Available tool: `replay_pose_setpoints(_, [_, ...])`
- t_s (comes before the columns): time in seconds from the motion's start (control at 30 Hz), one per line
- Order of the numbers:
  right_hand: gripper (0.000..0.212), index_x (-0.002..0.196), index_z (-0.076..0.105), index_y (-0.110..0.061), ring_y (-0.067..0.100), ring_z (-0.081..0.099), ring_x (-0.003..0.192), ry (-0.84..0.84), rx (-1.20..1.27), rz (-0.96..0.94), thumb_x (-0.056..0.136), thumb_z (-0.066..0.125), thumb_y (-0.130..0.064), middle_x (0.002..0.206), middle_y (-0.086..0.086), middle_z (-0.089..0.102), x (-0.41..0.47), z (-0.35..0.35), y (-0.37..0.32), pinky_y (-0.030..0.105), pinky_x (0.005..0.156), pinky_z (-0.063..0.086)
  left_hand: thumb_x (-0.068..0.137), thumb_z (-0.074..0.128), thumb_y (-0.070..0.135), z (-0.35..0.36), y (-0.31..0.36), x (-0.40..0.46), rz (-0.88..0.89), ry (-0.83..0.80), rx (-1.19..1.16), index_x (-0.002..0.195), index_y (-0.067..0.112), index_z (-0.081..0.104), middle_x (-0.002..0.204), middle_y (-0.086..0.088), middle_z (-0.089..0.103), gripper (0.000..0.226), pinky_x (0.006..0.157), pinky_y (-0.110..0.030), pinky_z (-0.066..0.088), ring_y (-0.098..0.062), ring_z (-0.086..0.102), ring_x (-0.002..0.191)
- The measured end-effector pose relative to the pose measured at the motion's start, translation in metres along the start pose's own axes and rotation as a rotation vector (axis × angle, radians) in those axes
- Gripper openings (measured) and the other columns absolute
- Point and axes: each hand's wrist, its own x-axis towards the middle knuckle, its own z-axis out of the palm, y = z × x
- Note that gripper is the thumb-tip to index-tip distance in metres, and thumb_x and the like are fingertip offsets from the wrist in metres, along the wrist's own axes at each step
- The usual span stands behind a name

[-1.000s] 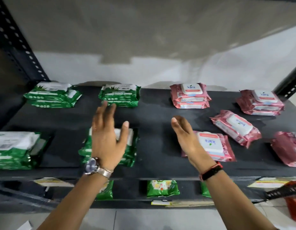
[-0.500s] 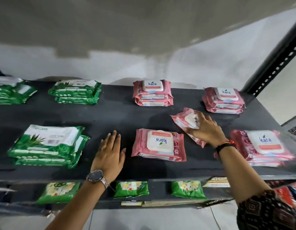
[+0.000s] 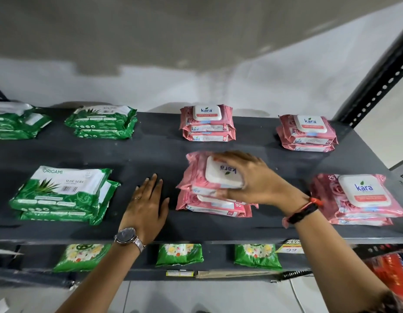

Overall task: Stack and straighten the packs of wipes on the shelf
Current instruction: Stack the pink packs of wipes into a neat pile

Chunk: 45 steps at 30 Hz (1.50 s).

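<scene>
The right hand (image 3: 252,177) grips a pink pack (image 3: 209,172) by its white lid, holding it tilted on top of a second pink pack (image 3: 214,205) near the shelf's (image 3: 151,150) front edge. The left hand (image 3: 146,206) lies open and flat on the shelf, just beside that pair, touching no pack. Two pink stacks (image 3: 207,123) (image 3: 306,132) sit along the back edge and another (image 3: 360,197) at the front right corner. Green stacks (image 3: 60,195) (image 3: 103,122) fill the left half.
</scene>
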Motion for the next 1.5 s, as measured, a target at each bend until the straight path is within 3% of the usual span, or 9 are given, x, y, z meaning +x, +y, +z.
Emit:
replay_pose_setpoints(0.2, [0.086,0.14,0.022,-0.035,0.018,0.029,0.135,-0.134,0.035,0.029,0.069,0.068,-0.05,0.148,-0.003,0.034,0.001,0.007,-0.002,0.04,0.113,0.019,0.081,0.025,0.041,0.001,0.005,-0.005,-0.04,0.082,-0.126,0.124,-0.004,0.045,0.134,-0.024,0.045,0.065,0.103,-0.048,0.027,-0.04,0.04,0.124])
replay_pose_setpoints(0.3, [0.08,0.141,0.019,-0.034,0.018,0.028,0.136,-0.157,0.21,0.077,0.075,0.064,-0.043,0.151,-0.002,0.028,0.001,-0.006,0.001,0.033,0.112,0.023,0.079,0.037,0.049,-0.011,0.035,-0.022,-0.299,0.276,-0.693,0.13,0.004,0.038,0.136,-0.012,0.043,0.068,0.105,-0.031,0.028,-0.027,0.037,0.127])
replay_pose_setpoints(0.4, [0.056,0.138,0.029,-0.032,0.016,0.03,0.135,-0.184,0.379,0.197,0.086,0.048,-0.04,0.149,-0.004,0.031,0.004,-0.014,0.015,0.021,0.1,0.024,0.079,0.06,0.038,-0.019,0.074,-0.036,-0.584,0.311,-1.347,0.13,0.014,0.032,0.128,-0.004,0.041,0.063,0.083,-0.009,0.039,-0.019,0.044,0.115])
replay_pose_setpoints(0.57, [0.047,0.131,0.045,-0.023,0.017,0.047,0.122,-0.266,0.464,0.309,0.088,0.042,-0.043,0.136,0.0,0.051,0.007,-0.005,0.026,0.024,0.097,0.032,0.063,0.072,0.036,-0.008,0.098,-0.017,-0.753,0.164,-1.618,0.136,0.022,0.017,0.142,-0.008,0.032,0.092,0.092,-0.037,0.037,-0.023,0.043,0.119])
replay_pose_setpoints(0.87, [0.05,0.115,0.055,-0.016,0.024,0.059,0.106,-0.086,0.478,0.414,0.087,0.035,-0.052,0.114,0.005,0.064,-0.031,0.016,0.011,0.037,0.095,0.044,0.077,0.063,0.036,-0.018,0.092,0.023,-0.7,0.091,-1.575,0.139,0.016,0.016,0.144,-0.009,0.032,0.08,0.106,-0.039,0.032,-0.023,0.038,0.126])
replay_pose_setpoints(1.0, [0.056,0.12,0.051,-0.022,0.018,0.054,0.114,0.035,0.639,0.464,0.083,0.035,-0.06,0.124,0.0,0.058,-0.012,0.012,0.016,0.031,0.098,0.038,0.079,0.06,0.03,-0.02,0.111,-0.002,-0.58,-0.016,-1.502,0.134,0.015,0.022,0.113,0.005,0.052,0.069,0.069,-0.014,0.044,-0.006,0.054,0.096])
replay_pose_setpoints(1.17, [0.065,0.121,0.054,-0.023,0.02,0.061,0.108,-0.002,0.896,0.504,0.078,0.036,-0.067,0.122,0.006,0.064,-0.005,0.032,0.014,0.039,0.1,0.045,0.075,0.067,0.03,-0.016,0.105,0.004,-0.496,-0.174,-1.437,0.115,0.016,0.045,0.117,-0.007,0.061,0.047,0.088,-0.034,0.048,-0.02,0.059,0.102])
replay_pose_setpoints(1.33, [0.069,0.131,0.035,-0.018,0.022,0.048,0.119,0.153,0.843,0.578,0.079,0.039,-0.063,0.134,0.006,0.049,-0.031,0.044,0.009,0.038,0.099,0.04,0.042,0.073,0.067,-0.03,0.077,0.025,-0.412,-0.299,-1.311,0.132,0.013,0.036,0.13,-0.013,0.053,0.111,0.105,-0.047,0.034,-0.026,0.053,0.114])
replay_pose_setpoints(1.5, [0.076,0.142,0.018,-0.028,0.023,0.017,0.142,0.264,0.625,0.481,0.079,0.037,-0.065,0.153,0.003,0.022,-0.006,0.015,0.032,0.046,0.117,0.015,0.061,0.064,0.06,-0.031,0.084,0.006,-0.573,-0.072,-1.337,0.133,0.016,0.03,0.132,-0.005,0.046,0.091,0.101,-0.037,0.035,-0.02,0.045,0.117])
